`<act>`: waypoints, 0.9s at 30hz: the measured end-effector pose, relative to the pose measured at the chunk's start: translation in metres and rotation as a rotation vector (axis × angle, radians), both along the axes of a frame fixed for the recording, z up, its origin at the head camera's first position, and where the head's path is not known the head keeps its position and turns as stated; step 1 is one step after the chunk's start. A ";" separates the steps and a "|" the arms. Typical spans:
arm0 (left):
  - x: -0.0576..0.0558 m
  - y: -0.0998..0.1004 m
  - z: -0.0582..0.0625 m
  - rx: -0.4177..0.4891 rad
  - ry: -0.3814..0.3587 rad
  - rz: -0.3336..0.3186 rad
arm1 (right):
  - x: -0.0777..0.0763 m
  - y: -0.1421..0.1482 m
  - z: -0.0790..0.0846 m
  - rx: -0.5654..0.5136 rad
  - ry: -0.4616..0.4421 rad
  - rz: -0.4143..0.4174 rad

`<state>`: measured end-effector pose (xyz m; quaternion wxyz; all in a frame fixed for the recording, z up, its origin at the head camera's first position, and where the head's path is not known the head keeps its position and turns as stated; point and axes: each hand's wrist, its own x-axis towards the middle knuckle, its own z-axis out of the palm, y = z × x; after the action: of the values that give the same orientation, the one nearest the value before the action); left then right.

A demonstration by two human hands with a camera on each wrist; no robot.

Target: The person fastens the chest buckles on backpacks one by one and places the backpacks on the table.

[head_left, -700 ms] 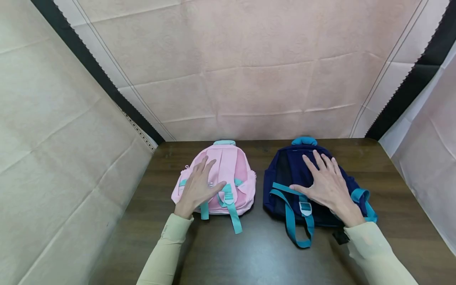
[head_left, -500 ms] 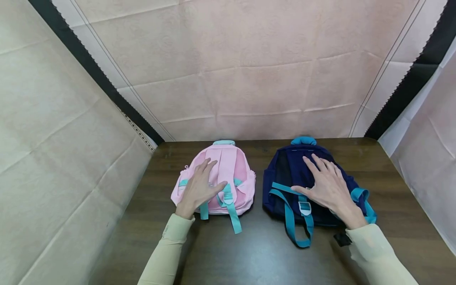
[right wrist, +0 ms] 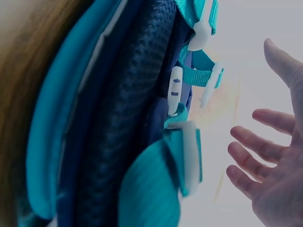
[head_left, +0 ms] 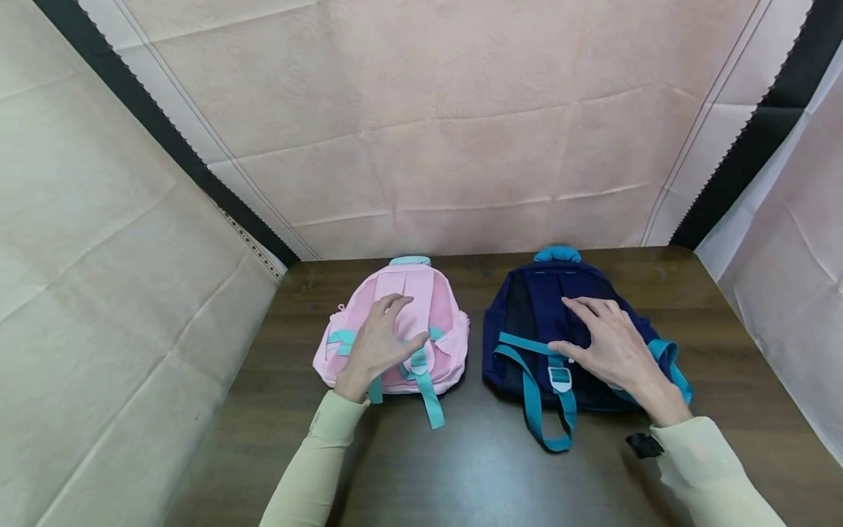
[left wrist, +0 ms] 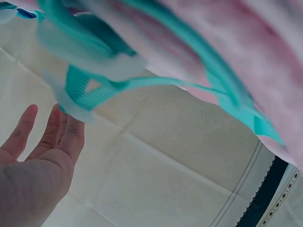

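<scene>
Near the far edge of the worktop, left of its centre, a pink backpack is laid with its back upward, its turquoise straps fitted with pale buckles. Right of the worktop's centre, a wider navy backpack is laid likewise, a blue strap looped onto the worktop.

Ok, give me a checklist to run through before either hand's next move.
1. Pink backpack on the table: ok.
2. Navy backpack apart from the pink backpack: ok.
3. Right hand clear of the navy backpack: ok; right wrist view shows a gap.
4. Left hand clear of the pink backpack: cannot tell; they overlap in view.
5. Navy backpack's blue strap tucked in: not ok; it loops beyond the near edge.
</scene>
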<state>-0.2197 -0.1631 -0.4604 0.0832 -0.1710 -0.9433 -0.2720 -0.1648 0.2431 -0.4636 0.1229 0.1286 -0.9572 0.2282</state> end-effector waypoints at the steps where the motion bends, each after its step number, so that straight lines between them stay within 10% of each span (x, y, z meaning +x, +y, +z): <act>1: 0.000 0.002 0.000 0.002 -0.004 -0.003 | 0.001 0.001 0.000 -0.001 -0.005 -0.001; 27: 0.009 0.048 -0.006 0.015 -0.011 -0.143 | 0.023 0.027 -0.012 -0.051 -0.098 0.015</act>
<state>-0.2105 -0.1150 -0.4660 0.0598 -0.2357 -0.9271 -0.2851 -0.1415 0.2705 -0.4756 0.0773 0.1212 -0.9550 0.2593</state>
